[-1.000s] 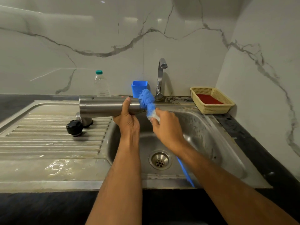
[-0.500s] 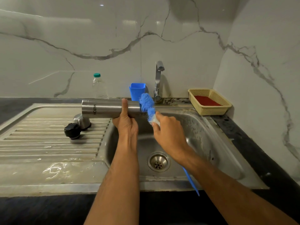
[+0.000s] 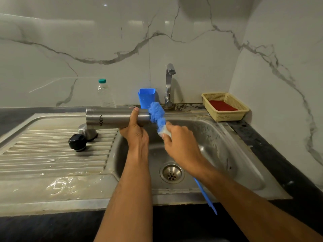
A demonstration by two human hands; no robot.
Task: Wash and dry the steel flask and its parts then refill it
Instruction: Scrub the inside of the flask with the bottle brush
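White marble-veined walls backed a dark desk [image 3: 272,142] with a steel sink [image 3: 227,137] and a ribbed draining board [image 3: 52,154] on its left. Over the sink's left edge the left hand [image 3: 135,132] held the steel flask [image 3: 115,117] lying level, its mouth to the right, thumb over the near side and fingers curled round the barrel. The right hand [image 3: 180,145] gripped the bottle brush [image 3: 158,116] with fingers curled round its white neck; the blue bristle head touched the flask's mouth, and the blue handle ran out below the forearm toward the near rim. On the draining board, the black stopper [image 3: 76,142] sat just beside the steel cup lid [image 3: 87,131]. Along the far edge stood a clear plastic bottle [image 3: 104,95], a blue holder [image 3: 146,97], the tap [image 3: 169,84], and at far right a yellow basket [image 3: 225,109] holding something red.
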